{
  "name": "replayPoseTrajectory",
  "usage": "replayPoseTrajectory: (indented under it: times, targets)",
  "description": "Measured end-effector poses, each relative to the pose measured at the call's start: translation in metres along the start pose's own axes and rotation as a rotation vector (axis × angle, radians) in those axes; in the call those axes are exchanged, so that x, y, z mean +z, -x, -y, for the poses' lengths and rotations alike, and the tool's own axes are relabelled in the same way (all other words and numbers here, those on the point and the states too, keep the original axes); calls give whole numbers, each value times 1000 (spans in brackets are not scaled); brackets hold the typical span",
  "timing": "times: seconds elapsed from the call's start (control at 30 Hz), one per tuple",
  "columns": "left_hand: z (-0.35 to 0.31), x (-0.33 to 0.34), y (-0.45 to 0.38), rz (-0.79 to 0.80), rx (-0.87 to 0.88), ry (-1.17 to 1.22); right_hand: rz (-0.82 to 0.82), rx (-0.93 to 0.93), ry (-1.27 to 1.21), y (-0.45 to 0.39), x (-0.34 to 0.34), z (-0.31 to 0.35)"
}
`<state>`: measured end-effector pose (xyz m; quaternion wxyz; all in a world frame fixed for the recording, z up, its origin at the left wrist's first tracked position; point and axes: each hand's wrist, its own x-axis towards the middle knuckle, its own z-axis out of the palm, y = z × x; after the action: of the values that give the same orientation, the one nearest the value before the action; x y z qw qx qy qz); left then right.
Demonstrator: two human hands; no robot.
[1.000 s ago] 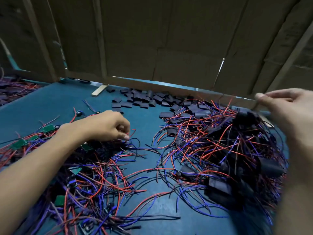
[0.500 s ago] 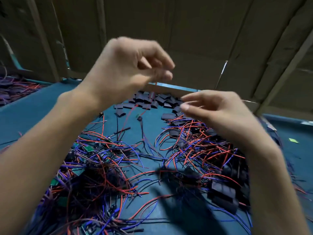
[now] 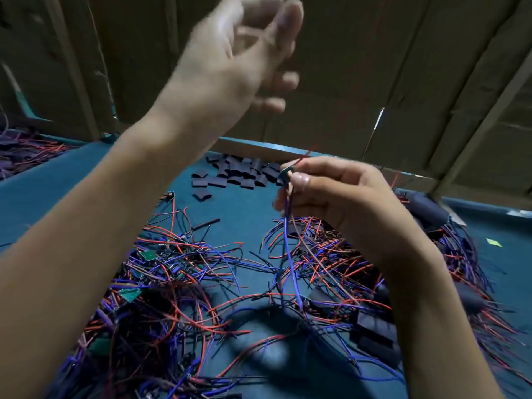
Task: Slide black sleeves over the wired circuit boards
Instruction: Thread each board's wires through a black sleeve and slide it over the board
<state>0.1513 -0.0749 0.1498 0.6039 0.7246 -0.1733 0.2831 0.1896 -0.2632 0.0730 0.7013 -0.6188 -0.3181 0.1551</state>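
1. Above the blue table [image 3: 239, 208], my left hand [image 3: 230, 61] is raised high against the cardboard wall [image 3: 374, 67]; it is blurred, its fingers look loosely curled, and I cannot tell whether they hold anything.
2. Lower and to the right, my right hand [image 3: 339, 197] pinches a small wired circuit board [image 3: 286, 175] between thumb and forefinger, the other fingers curled beneath.
3. A blue wire [image 3: 290, 260] and a red one hang from that board down to the tangle below.
4. Loose black sleeves [image 3: 239, 174] lie in a heap at the far edge of the table, just beyond my right hand.
5. On the left sits a pile of bare boards [image 3: 149, 256] with red and blue leads, green corners showing.
6. On the right, under my right forearm, lies a pile of sleeved boards [image 3: 374, 326] with their wires spread out.
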Motion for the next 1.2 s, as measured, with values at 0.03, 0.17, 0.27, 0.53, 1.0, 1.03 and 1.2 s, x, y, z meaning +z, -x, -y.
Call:
replayPoseTrajectory:
  times: [0.03, 0.17, 0.27, 0.53, 1.0, 1.03, 1.2]
  targets:
    - [7, 0, 3, 25, -104, 15, -24, -1, -32, 0, -3, 2]
    - [35, 3, 35, 346, -329, -17, -73, 7, -100, 0, -12, 5]
    - [47, 8, 51, 298, -294, 62, -129, 50, -94, -2, -11, 4]
    - [55, 9, 56, 129, -424, 2, -95, 269, -299, -2, -12, 6]
    - [24, 9, 21, 386, 333, -508, -295, -26, 278, 7, -15, 25]
    - [23, 12, 18, 379, 359, -455, -180, 58, 119, 7, -10, 25]
    - [53, 5, -11, 322, 387, -398, -151, 194, -32, 12, -20, 29]
